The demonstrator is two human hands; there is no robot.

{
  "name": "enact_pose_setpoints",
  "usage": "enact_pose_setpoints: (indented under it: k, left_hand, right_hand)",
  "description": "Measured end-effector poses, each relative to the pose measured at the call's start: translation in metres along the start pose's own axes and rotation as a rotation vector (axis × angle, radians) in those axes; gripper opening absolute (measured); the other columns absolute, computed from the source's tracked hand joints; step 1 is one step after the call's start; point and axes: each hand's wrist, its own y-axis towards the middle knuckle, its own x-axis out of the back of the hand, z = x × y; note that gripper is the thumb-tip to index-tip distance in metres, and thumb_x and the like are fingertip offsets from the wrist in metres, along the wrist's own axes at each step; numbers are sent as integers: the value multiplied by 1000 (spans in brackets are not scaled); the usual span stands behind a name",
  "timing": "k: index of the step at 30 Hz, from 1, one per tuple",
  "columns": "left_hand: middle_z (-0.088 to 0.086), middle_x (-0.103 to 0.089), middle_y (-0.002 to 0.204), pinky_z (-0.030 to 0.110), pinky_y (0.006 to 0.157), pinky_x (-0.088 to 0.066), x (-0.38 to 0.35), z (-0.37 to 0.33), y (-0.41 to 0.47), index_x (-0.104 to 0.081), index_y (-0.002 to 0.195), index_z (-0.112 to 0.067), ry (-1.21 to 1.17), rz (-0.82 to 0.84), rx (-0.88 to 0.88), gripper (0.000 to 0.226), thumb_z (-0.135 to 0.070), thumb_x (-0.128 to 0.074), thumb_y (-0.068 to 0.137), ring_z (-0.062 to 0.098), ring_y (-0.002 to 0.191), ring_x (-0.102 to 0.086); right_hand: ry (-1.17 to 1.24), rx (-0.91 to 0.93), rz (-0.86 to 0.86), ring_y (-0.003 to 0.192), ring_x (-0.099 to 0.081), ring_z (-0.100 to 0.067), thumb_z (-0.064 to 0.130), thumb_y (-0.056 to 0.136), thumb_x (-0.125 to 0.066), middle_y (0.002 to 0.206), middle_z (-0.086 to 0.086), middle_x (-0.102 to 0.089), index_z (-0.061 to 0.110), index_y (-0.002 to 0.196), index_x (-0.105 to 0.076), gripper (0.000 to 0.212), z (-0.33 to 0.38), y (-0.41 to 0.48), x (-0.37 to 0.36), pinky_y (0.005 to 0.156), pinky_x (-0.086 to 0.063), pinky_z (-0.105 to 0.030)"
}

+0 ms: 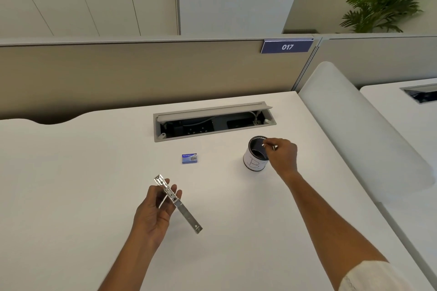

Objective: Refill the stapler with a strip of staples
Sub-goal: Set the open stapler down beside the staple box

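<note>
**A:** Where was the opened silver metal stapler point(188, 216)?

**B:** Held above the white desk point(94, 172). The left grip point(156, 208) was curled round its hinge end, and the long rail hung free. The right grip point(282, 155) pinched a small pale bit point(263, 145) over the black-and-white round cup point(254, 163). I couldn't tell whether it was staples.

**A:** The risk?

**B:** A brittle strip might snap in that pinch or drop into the cup. The small blue staple box point(189, 158) lay between them.

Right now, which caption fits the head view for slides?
Left hand holds an opened metal stapler; right hand reaches over a labelled cup; blue staple box lies on the desk.
</note>
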Motion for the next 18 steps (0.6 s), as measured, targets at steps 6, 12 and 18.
enact_pose_setpoints:
  k: [6, 12, 18]
  left_hand:
    - [7, -81, 86, 40, 64, -66, -2, 5, -3, -69, 102, 1, 4, -13, 6, 10, -7, -67, 96, 23, 83, -79]
    - [7, -81, 86, 39, 63, -66, -5, 7, -6, -69, 103, 1, 3, -17, 0, 12, -7, -69, 95, 22, 79, -79]
    - [8, -81, 84, 38, 63, -66, -7, 4, -7, -70, 103, 2, -25, -15, -5, 11, -6, -68, 95, 22, 78, -80]
  right_hand:
    - [-31, 11, -3, 99, -72, -24, 9, 92, -64, 105, -9, -80, 11, 103, -81, 21, -7, 0, -1, 85, -41, -14]
    - [11, 32, -45, 92, -74, -25, 7, 92, -64, 102, -8, -81, 11, 100, -82, 20, -5, 1, 3, 83, -42, -16]
    - [144, 54, -138, 77, -70, -16, 6, 90, -64, 92, -2, -81, 14, 94, -81, 19, 15, -15, 9, 76, -48, -19]
